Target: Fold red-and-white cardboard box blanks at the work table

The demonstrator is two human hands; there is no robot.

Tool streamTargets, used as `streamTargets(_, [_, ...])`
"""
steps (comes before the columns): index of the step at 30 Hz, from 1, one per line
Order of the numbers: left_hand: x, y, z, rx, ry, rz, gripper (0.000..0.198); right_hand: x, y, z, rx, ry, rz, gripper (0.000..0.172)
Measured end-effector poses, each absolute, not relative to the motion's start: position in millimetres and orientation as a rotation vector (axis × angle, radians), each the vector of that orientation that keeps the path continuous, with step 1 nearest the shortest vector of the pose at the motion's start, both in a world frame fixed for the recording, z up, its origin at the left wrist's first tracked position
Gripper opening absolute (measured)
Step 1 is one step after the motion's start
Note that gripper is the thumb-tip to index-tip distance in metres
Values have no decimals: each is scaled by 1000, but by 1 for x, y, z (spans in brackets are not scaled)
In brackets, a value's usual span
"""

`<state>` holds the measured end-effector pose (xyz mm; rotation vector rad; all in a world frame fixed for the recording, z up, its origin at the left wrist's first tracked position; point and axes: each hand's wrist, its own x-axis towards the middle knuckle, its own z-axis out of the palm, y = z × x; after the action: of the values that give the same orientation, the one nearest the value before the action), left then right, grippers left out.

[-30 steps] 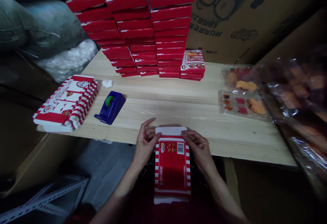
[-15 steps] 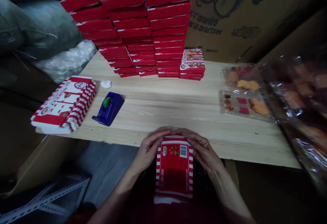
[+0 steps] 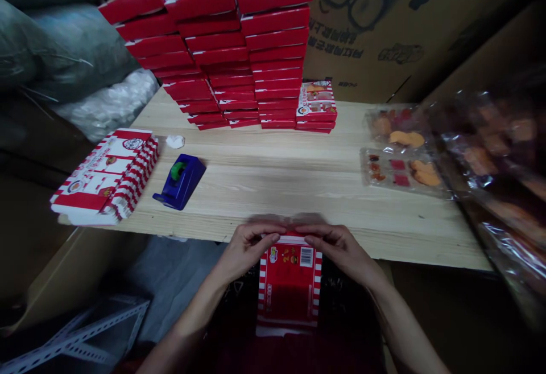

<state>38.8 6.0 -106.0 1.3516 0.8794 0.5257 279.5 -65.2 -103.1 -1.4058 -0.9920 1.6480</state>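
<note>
While left hand (image 3: 247, 243) and right hand (image 3: 336, 244) pinch top end of red striped box (image 3: 289, 283) at table (image 3: 298, 186) edge, barcode faces up; print unreadable. Tape dispenser (image 3: 181, 181) left.

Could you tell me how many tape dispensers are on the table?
1: a blue tape dispenser on the left part of the wooden table, beside the pile of flat cartons. Others may be hidden behind the stacks.

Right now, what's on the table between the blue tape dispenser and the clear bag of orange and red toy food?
Nothing: the head view shows only bare wooden table between the blue tape dispenser and the clear bag.
</note>
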Motion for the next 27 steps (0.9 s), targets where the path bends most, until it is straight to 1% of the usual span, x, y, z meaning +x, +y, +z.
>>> streamTargets(2, [38, 9, -104, 1377, 858, 441, 28, 283, -63, -102, -1396, -1014, 1703, 29])
streamTargets(4, [38, 13, -104, 1398, 844, 399, 31, 285, -61, -103, -1401, -992, 1718, 30])
streamTargets(12, [43, 23, -112, 1491, 920, 412, 27, 286, -44, -110, -1382, -1009, 1699, 26])
streamTargets(19, [45, 22, -122, 1400, 945, 394, 29, 284, -43, -115, -1377, -985, 1717, 30])
streamTargets(23, [47, 22, -119, 1414, 960, 407, 29, 286, -43, -116, -1345, -989, 1752, 30])
streamTargets(27, [48, 23, -112, 1540, 925, 406, 26, 286, -45, -118, -1378, -1050, 1671, 27])
